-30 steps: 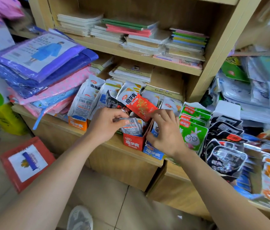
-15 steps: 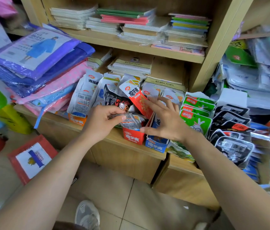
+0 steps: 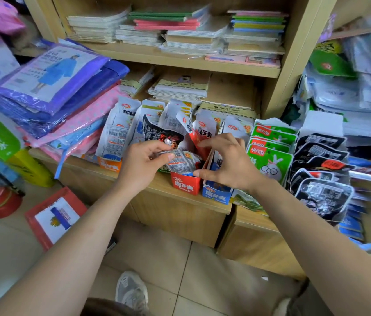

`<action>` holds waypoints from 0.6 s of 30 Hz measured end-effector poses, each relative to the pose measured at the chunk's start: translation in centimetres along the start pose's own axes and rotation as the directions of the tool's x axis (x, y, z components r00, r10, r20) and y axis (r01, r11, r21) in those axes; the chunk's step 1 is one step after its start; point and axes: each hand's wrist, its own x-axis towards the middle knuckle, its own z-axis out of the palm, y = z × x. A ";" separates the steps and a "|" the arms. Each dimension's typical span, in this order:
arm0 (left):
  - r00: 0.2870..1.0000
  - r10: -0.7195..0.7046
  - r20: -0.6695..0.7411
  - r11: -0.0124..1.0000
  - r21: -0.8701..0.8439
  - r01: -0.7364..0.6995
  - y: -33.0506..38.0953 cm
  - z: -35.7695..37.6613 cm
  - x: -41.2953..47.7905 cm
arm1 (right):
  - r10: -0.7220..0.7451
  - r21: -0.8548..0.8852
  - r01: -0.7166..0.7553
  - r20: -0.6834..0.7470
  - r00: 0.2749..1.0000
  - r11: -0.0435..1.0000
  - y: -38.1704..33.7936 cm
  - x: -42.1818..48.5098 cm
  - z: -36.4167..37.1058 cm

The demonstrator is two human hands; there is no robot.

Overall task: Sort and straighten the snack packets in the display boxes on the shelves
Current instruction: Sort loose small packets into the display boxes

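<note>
A red display box [image 3: 184, 184] stands at the shelf's front edge, with a blue display box [image 3: 216, 195] touching its right side. My left hand [image 3: 142, 166] pinches a silver snack packet [image 3: 180, 161] that lies across the top of the red box. My right hand [image 3: 227, 163] spreads over both boxes, fingers against the upright red-and-white packets [image 3: 204, 133], thumb at the silver packet's right end. A black packet [image 3: 160, 132] leans behind my left hand. White packets [image 3: 117, 137] fill an orange box [image 3: 109, 165] at the left.
Green rabbit packets [image 3: 271, 160] and black packets [image 3: 323, 195] stand in rows to the right. Folded raincoat packs [image 3: 50, 83] are piled at the left. Notebooks [image 3: 180, 26] fill the upper shelves. A red folder [image 3: 54, 217] and my shoe [image 3: 132, 293] are on the tiled floor.
My right hand has lifted off the front packets and spread its fingers against the upright red-and-white ones, pushing them back. My left hand keeps its pinch on the silver packet.
</note>
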 end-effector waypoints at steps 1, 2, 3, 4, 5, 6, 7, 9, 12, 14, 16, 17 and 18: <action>1.000 0.013 0.002 1.000 0.012 -0.013 0.1 0.0 0.0 | 0.000 0.014 0.000 0.006 1.000 1.000 -0.3 -0.1 0.0; 1.000 0.026 0.003 0.999 0.023 -0.026 0.3 0.0 0.0 | 0.004 0.001 -0.004 0.021 1.000 1.000 -0.5 -0.2 0.1; 0.999 0.038 -0.003 0.999 0.028 -0.037 0.4 0.0 0.1 | 0.008 -0.041 -0.007 0.040 0.999 0.999 -0.5 -0.3 0.3; 0.999 0.047 -0.017 0.999 0.026 -0.046 0.5 0.0 0.2 | 0.010 -0.102 -0.004 0.054 0.999 0.995 -0.4 -0.4 0.5; 0.998 0.054 -0.039 0.998 0.019 -0.053 0.6 -0.2 0.3 | 0.003 -0.168 0.006 0.057 0.998 0.986 -0.2 -0.5 0.8; 0.996 0.059 -0.065 0.998 0.012 -0.058 0.7 -0.3 0.3 | -0.007 -0.221 0.018 0.051 0.999 0.975 0.0 -0.6 1.0; 0.993 0.063 -0.097 0.998 0.003 -0.063 0.7 -0.5 0.3 | -0.016 -0.250 0.026 0.042 0.999 0.968 0.3 -0.7 1.2; 0.986 0.057 -0.159 0.997 -0.035 -0.063 0.8 -0.9 0.3 | -0.036 -0.253 0.041 0.023 0.999 0.967 0.6 -0.8 1.3; 0.978 0.001 -0.207 0.990 -0.137 -0.030 1.0 -1.2 0.2 | -0.057 -0.222 0.060 0.018 0.998 0.973 1.0 -0.9 1.3; 0.973 -0.042 -0.225 0.982 -0.190 -0.001 0.8 -1.3 0.3 | -0.037 -0.160 0.037 -0.001 0.999 0.986 0.9 -1.0 1.1; 0.966 -0.098 -0.238 0.970 -0.241 0.039 0.7 -1.3 0.2 | 0.014 -0.054 -0.016 -0.045 0.999 0.998 0.3 -1.0 0.7; 0.962 -0.128 -0.241 0.961 -0.270 0.060 0.6 -1.2 0.2 | 0.039 0.019 -0.038 -0.076 0.996 0.999 -0.1 -0.9 0.6; 0.958 -0.159 -0.237 0.948 -0.308 0.081 0.5 -1.1 0.2 | 0.054 0.102 -0.043 -0.108 0.993 0.994 -0.4 -0.8 0.5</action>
